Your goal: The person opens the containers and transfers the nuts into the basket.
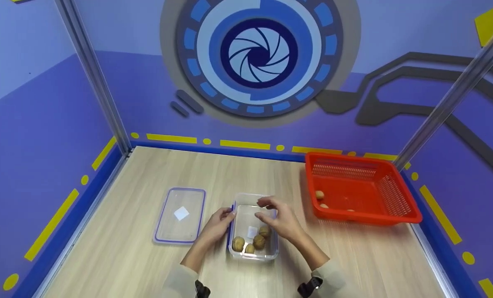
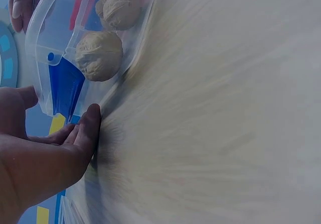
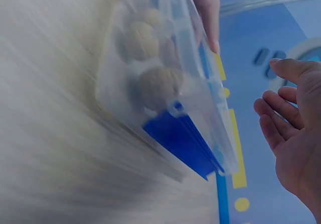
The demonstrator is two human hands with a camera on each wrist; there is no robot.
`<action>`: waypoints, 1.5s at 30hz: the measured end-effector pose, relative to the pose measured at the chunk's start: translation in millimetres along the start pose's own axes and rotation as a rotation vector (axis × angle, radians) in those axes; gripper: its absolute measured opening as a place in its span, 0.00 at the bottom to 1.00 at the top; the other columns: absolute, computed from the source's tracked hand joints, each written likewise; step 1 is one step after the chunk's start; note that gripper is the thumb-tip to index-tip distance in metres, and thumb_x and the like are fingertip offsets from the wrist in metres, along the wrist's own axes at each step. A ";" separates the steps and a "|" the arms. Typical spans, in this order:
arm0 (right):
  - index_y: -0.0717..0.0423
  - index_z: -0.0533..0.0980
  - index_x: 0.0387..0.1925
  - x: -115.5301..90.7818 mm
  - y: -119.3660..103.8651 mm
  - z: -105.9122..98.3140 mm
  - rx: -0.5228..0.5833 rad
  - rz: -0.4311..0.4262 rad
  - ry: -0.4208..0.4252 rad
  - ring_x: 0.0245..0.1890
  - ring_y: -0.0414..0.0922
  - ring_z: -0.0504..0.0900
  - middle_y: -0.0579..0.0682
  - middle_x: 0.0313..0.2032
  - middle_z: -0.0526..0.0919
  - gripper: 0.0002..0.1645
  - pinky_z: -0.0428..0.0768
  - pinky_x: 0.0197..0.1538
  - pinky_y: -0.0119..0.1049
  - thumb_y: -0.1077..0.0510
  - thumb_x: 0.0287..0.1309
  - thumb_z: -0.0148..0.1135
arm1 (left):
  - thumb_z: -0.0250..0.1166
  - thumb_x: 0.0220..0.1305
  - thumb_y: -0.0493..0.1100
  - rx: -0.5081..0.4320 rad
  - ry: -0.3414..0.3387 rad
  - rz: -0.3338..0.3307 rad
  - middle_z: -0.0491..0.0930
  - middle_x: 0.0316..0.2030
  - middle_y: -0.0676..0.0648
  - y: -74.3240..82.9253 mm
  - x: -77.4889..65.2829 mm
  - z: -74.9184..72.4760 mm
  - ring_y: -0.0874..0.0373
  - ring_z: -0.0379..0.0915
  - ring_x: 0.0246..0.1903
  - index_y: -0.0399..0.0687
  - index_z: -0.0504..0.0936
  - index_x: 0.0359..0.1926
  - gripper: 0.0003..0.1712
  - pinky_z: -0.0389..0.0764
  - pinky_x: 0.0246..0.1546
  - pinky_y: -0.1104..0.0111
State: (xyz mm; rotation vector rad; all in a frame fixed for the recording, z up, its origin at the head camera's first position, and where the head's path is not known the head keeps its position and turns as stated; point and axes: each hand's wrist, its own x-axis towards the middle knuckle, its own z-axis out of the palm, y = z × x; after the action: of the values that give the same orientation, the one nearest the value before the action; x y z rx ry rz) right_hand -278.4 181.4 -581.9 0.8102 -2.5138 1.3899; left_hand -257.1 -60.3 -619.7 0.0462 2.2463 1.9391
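Note:
A clear plastic food container (image 1: 254,256) with blue side latches stands uncovered on the table. Several walnuts (image 1: 259,241) lie at its near end; two of these walnuts (image 2: 99,56) show closely in the left wrist view. My left hand (image 1: 216,225) holds the container's left side, thumb at the rim and fingertips low by the blue latch (image 2: 66,88). Over the right rim is my right hand (image 1: 283,219), thumb and fingers apart with nothing between them. In the right wrist view that hand (image 3: 296,118) appears beside the container, fingers loosely bent.
Left of the container lies its clear lid (image 1: 174,225) with a blue seal and a white label. A red plastic basket (image 1: 362,217) stands at the back right, with a few walnuts (image 1: 320,195) along its left and near sides. Printed panels (image 1: 147,91) enclose the table.

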 end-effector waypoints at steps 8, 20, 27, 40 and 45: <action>0.59 0.80 0.50 -5.9 -4.2 26.3 0.035 -0.056 -0.048 0.46 0.49 0.82 0.50 0.44 0.84 0.22 0.81 0.53 0.47 0.53 0.57 0.73 | 0.57 0.73 0.55 -0.008 0.021 -0.012 0.77 0.55 0.37 -26.3 14.7 1.5 0.47 0.74 0.55 0.34 0.71 0.62 0.30 0.75 0.58 0.54; 0.59 0.80 0.48 -14.9 -0.9 45.0 -0.043 -0.083 -0.063 0.45 0.47 0.83 0.53 0.43 0.85 0.22 0.82 0.49 0.44 0.52 0.55 0.74 | 0.56 0.75 0.52 0.000 0.015 0.015 0.77 0.55 0.39 -23.4 14.9 4.2 0.46 0.72 0.58 0.35 0.71 0.62 0.27 0.71 0.62 0.53; 0.59 0.80 0.46 -18.6 0.8 50.5 -0.072 -0.103 -0.097 0.42 0.50 0.83 0.54 0.41 0.85 0.21 0.82 0.46 0.48 0.52 0.55 0.74 | 0.57 0.73 0.54 0.013 0.020 0.023 0.77 0.56 0.37 -25.9 15.6 3.6 0.44 0.72 0.59 0.35 0.72 0.61 0.29 0.71 0.62 0.52; 0.60 0.81 0.44 -20.4 -0.3 56.2 -0.138 -0.185 -0.259 0.41 0.46 0.84 0.53 0.39 0.86 0.18 0.83 0.46 0.41 0.55 0.53 0.75 | 0.57 0.73 0.56 0.015 0.014 0.002 0.77 0.56 0.38 -24.4 14.6 1.0 0.46 0.72 0.58 0.37 0.72 0.62 0.29 0.73 0.60 0.54; 0.56 0.83 0.42 -20.9 -1.8 57.4 -0.230 -0.199 -0.316 0.39 0.41 0.84 0.48 0.37 0.87 0.18 0.82 0.46 0.33 0.50 0.52 0.75 | 0.57 0.73 0.56 0.004 0.010 -0.002 0.76 0.58 0.38 -24.7 14.7 1.7 0.45 0.71 0.59 0.35 0.70 0.64 0.32 0.72 0.61 0.53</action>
State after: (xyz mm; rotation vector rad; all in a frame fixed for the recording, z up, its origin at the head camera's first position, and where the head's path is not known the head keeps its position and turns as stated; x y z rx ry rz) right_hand -253.0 141.4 -620.5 1.2733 -2.6595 0.9518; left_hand -269.1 -60.4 -645.9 0.0342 2.2561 1.9376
